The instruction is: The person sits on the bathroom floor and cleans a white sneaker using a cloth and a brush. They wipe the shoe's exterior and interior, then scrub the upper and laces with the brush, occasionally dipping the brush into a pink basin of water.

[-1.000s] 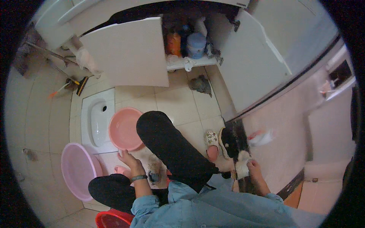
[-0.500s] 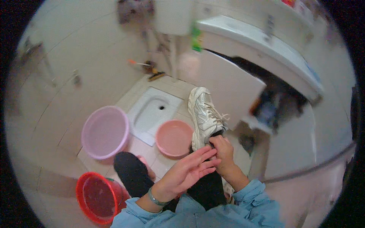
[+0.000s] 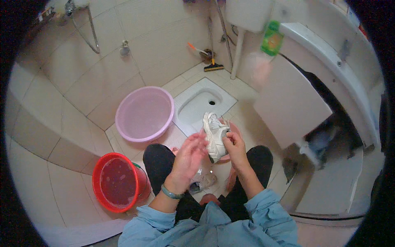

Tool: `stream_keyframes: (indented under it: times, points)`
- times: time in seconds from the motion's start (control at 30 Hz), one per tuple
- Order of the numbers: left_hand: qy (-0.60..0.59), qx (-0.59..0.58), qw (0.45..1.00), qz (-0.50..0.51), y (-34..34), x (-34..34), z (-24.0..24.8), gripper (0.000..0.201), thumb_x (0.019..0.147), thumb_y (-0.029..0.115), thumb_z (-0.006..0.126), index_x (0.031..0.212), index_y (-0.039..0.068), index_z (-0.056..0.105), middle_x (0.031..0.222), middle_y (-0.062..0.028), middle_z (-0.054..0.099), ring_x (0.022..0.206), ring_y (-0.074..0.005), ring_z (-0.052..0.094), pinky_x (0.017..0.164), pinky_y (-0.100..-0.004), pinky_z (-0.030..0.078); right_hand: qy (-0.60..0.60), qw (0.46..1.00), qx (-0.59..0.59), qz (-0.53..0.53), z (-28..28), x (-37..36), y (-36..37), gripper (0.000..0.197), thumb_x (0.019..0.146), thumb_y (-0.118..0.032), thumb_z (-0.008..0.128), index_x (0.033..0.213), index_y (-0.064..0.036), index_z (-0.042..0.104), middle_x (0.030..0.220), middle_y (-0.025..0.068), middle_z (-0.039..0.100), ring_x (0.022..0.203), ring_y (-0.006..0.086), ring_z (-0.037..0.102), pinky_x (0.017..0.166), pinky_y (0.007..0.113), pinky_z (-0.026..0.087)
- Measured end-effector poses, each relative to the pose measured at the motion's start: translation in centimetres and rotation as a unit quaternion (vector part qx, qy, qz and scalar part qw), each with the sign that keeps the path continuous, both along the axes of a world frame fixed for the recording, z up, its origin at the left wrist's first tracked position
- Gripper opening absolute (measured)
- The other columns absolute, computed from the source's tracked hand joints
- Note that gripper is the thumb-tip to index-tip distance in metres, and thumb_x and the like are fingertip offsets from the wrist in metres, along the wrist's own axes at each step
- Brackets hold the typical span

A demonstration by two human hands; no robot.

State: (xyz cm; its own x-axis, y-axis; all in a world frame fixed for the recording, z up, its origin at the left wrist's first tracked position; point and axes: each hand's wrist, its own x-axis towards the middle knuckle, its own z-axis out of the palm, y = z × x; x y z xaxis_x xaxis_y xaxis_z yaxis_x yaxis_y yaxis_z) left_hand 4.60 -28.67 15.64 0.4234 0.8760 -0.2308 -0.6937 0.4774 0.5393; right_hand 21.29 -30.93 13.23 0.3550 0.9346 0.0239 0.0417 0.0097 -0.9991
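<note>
A white lace-up sneaker (image 3: 214,138) is held up over the salmon-pink basin (image 3: 235,128), its toe pointing away from me. My right hand (image 3: 236,151) grips it at the heel opening. Beside the shoe's left side is my left hand (image 3: 190,153), palm turned inward, fingers apart and somewhat blurred; whether they touch it I cannot tell. A second pale shoe (image 3: 204,180) lies on the floor between my feet, partly hidden by my left forearm.
A lilac basin (image 3: 145,113) stands by the squat toilet (image 3: 207,96). At my left is a red bucket (image 3: 118,182) of dark water. A leaning white panel (image 3: 294,103) stands at the right below the washbasin (image 3: 329,53). A floor squeegee (image 3: 213,67) rests in the back corner.
The view has swung, showing more of the left wall. The sneaker, still in my right hand, has come nearer and is tilted more upright. My left hand moved to its left side.
</note>
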Motion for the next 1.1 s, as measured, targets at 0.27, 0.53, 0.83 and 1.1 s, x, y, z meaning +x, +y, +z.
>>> stream_keyframes:
  times: [0.27, 0.53, 0.83, 1.1]
  points:
    - [0.282, 0.043, 0.957, -0.049, 4.5, -2.6, -7.4, 0.049, 0.085, 0.041, 0.054, 0.119, 0.009, 0.041, 0.116, -0.0060, 0.050, 0.091, -0.0151, 0.049, 0.079, -0.0267, 0.038, -0.171, 0.984, 0.056, -0.015, -2.4, -1.7, -1.4, 0.016, 0.079, -0.011, 0.057, 0.091, -0.0009, 0.055, 0.080, 0.0075, 0.055, 0.072, 0.0195, 0.056, 0.065, 0.032, 0.044]
    - [0.044, 0.005, 0.978, -0.206, 6.8, -0.6, -7.1, 0.048, 0.092, 0.035, 0.042, 0.126, 0.002, 0.037, 0.122, -0.0096, 0.048, 0.113, -0.0202, 0.045, 0.099, -0.0344, 0.034, -0.380, 0.909, 0.089, 0.144, -0.6, -4.0, -3.0, 0.023, 0.074, -0.014, 0.063, 0.095, -0.0054, 0.058, 0.091, 0.0115, 0.059, 0.079, 0.0275, 0.058, 0.071, 0.038, 0.042]
    - [0.024, -0.007, 0.969, -0.246, 6.5, -0.4, -6.1, 0.049, 0.091, 0.035, 0.044, 0.126, 0.001, 0.036, 0.122, -0.0098, 0.048, 0.106, -0.0178, 0.052, 0.091, -0.0306, 0.043, -0.034, 0.999, 0.009, -0.040, 0.2, 2.7, -0.2, 0.030, 0.087, -0.012, 0.050, 0.115, -0.0021, 0.048, 0.105, 0.0072, 0.055, 0.095, 0.0141, 0.051, 0.086, 0.027, 0.040]
    - [0.110, 0.055, 0.930, -0.346, 7.0, 1.0, -3.7, 0.045, 0.089, 0.034, 0.048, 0.121, 0.002, 0.043, 0.115, -0.0075, 0.054, 0.101, -0.0150, 0.054, 0.089, -0.0282, 0.043, 0.152, 0.985, -0.070, 0.052, 0.5, 2.8, 2.3, 0.041, 0.088, -0.016, 0.050, 0.124, -0.0001, 0.041, 0.112, 0.0082, 0.052, 0.099, 0.0146, 0.051, 0.086, 0.026, 0.040]
